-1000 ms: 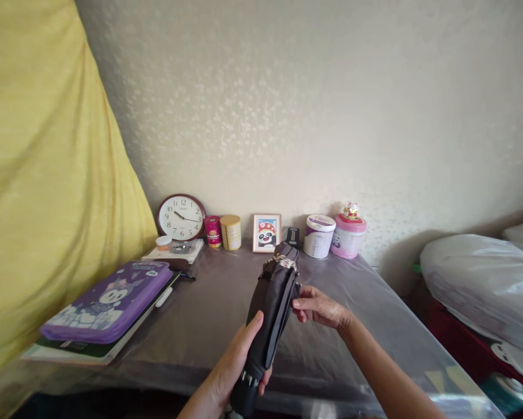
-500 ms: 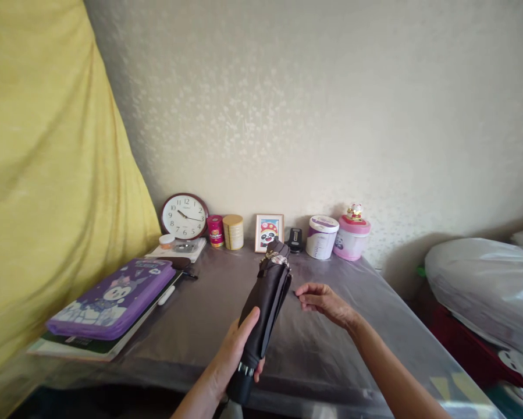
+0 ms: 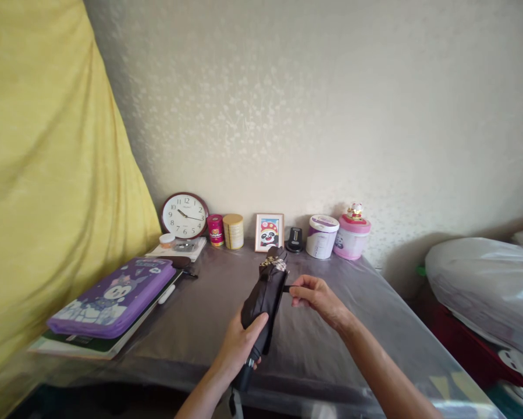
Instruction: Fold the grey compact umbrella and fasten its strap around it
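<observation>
A folded black umbrella (image 3: 266, 294) is held over the table, its tip pointing away from me. My left hand (image 3: 238, 344) is wrapped round its lower part, just above the handle. My right hand (image 3: 314, 295) pinches the umbrella's thin closing strap (image 3: 286, 288) at its right side, fingers pressed together.
The table (image 3: 357, 349) is covered with clear plastic. Along the wall stand a clock (image 3: 184, 216), two small tins (image 3: 225, 231), a framed panda picture (image 3: 269, 232), a white tub (image 3: 321, 236) and a pink jar (image 3: 352, 235). A purple case (image 3: 113, 297) lies on books at left. A yellow curtain (image 3: 47, 192) hangs left.
The umbrella has moved lower and slightly away from me. My right hand let go of its side, then pinched the strap and pulled it out to the right.
</observation>
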